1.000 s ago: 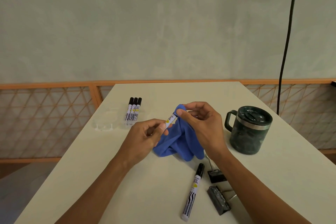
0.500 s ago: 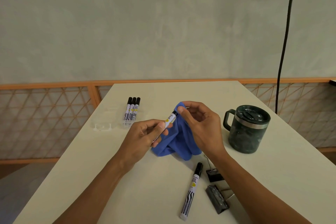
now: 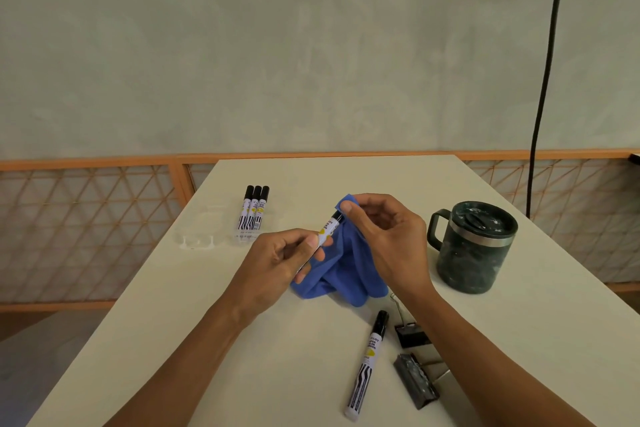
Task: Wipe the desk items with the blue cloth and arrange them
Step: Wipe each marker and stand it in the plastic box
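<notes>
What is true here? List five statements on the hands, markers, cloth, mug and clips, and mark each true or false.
1. The left hand holds a black-capped white marker. True.
2. The right hand pinches a soft blue cloth at that marker's cap end. True.
3. Five markers lie in a row far from the person. False: three markers lie side by side on the cream table.
4. The mug stands to the left of the cloth. False: the dark green lidded metal mug stands to its right.
5. A single marker lies beside a small black binder clip and a larger binder clip. True.
</notes>
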